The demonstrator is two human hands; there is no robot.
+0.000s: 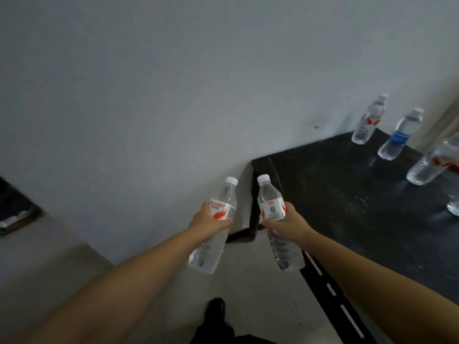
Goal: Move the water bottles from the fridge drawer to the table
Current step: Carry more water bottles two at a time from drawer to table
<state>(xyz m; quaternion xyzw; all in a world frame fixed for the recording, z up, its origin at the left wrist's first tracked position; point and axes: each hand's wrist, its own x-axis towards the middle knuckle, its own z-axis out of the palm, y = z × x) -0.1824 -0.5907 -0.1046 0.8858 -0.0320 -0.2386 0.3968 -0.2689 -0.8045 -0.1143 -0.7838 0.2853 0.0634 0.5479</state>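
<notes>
Two water bottles are in mid-carry at the lower centre of the frame, one in each hand. The left hand (210, 218) is wrapped around the labelled waist of the left bottle (216, 229), fingers curled fully round it; the right hand (285, 224) grips the right bottle (274, 219) the same way, at its label. Both bottles stand roughly upright with their white caps up — the left one leans its cap toward the upper right, the right one leans slightly toward the upper left, so the caps come near each other without touching.

The dark tabletop (335, 189) lies to the right of both hands, running from centre right to the lower right of the frame. The right bottle is already at its near corner; the left one hangs over the floor, just left of the table leg. So the right hand is the nearer, and the move ahead looks like a carry rightward and then a set-down base first.

Three bottles already stand on the tabletop at the upper right: a red-labelled one (367, 122), a blue-labelled one (400, 137) and a third (432, 162) by the frame edge.
</notes>
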